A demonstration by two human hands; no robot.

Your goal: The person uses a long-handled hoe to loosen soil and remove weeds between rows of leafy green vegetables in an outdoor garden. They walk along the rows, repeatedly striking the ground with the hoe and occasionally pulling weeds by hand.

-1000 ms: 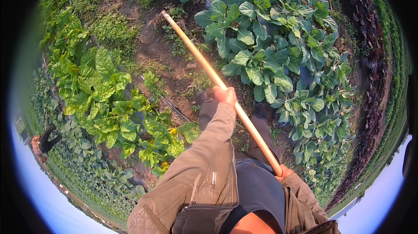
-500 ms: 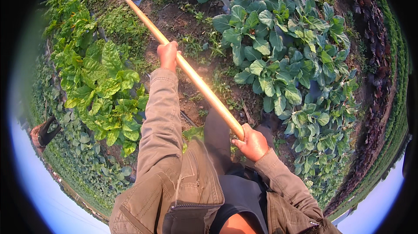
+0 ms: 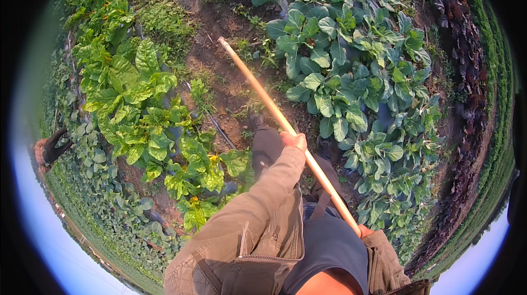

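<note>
A long pale wooden hoe handle [image 3: 263,95] slants across the middle, from the soil path at the upper left down to my right side. My left hand [image 3: 294,141] is wrapped round its middle, in front of my thighs. At its near end, beside my right hip, my right hand [image 3: 364,231] grips it; the sleeve and the handle hide most of those fingers. The far end lies over brown soil [image 3: 204,53] with small weeds. No blade can be made out there now, only a thin line beside the tip.
Yellow-green chard-like leaves [image 3: 123,83] line the path's left side. Blue-green leafy plants [image 3: 329,86] grow in a row on the right, with dark purple plants [image 3: 466,75] beyond. A thin black hose [image 3: 219,130] lies by my leg. Another person [image 3: 48,151] bends at the far left.
Both hands have drawn the hoe back toward my body, down and to the right. Its far end came off the upper-left weeds, and the dark blade seen before no longer shows.
</note>
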